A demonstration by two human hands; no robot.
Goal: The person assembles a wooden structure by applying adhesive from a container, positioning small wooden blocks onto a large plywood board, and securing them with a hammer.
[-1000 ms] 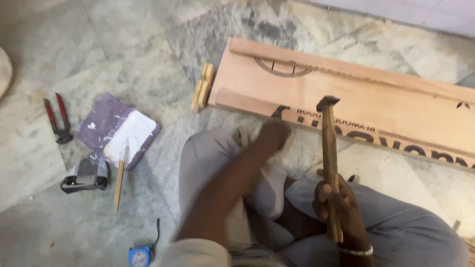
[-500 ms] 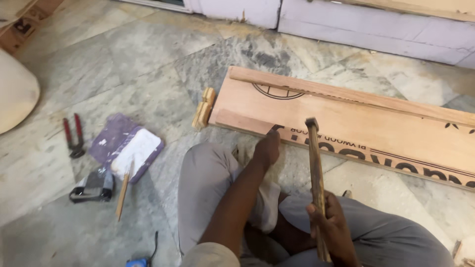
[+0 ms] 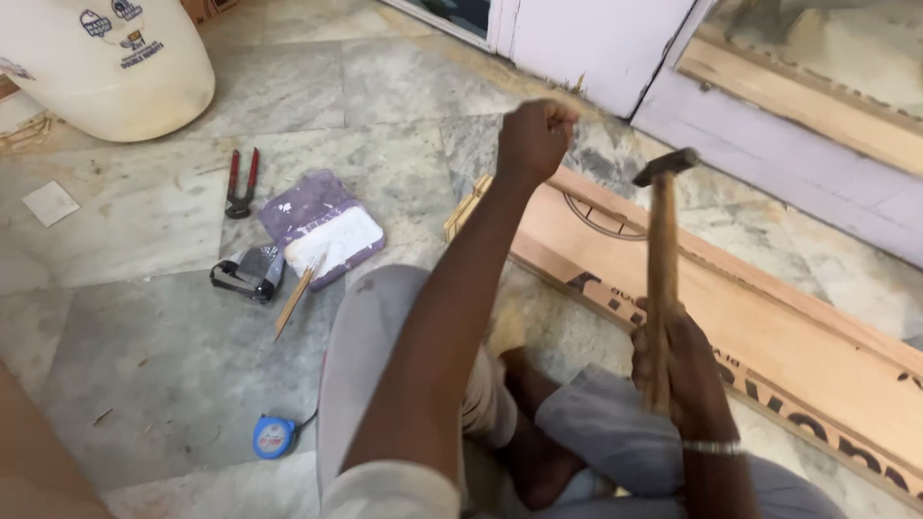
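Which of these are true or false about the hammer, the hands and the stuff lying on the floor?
1. The right hand holds a hammer by its wooden handle. True.
2. The left hand grips the pliers. False: it is a raised fist; the red-handled pliers lie on the floor.
3. A blue tape measure lies on the floor. True.
4. The plywood board stands upright against the door. False: it lies flat on the floor.

Grey trousers, a pale rolled sleeve, a metal wristband.
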